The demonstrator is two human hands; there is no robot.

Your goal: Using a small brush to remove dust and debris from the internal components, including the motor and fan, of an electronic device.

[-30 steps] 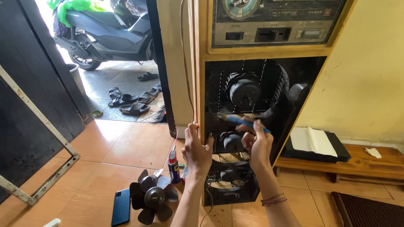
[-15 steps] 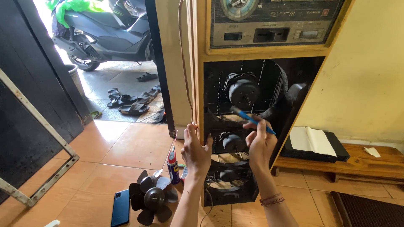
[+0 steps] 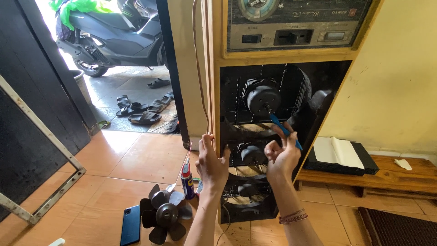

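Observation:
A tall wooden cabinet stands open at the front, with black fan motors inside. My left hand grips the cabinet's left front edge. My right hand holds a blue-handled tool whose tip touches the shaft of the upper round black motor. A second motor sits lower, just left of my right hand. A grey control panel with a dial and switches tops the cabinet.
A black fan blade, a dark phone and a small spray can lie on the orange tiles at the cabinet's left. A scooter and sandals are beyond the doorway. A low wooden shelf carries an open book.
My right hand has risen and swung the blue tool upward until its tip meets the upper motor's shaft. My left hand stays on the cabinet edge.

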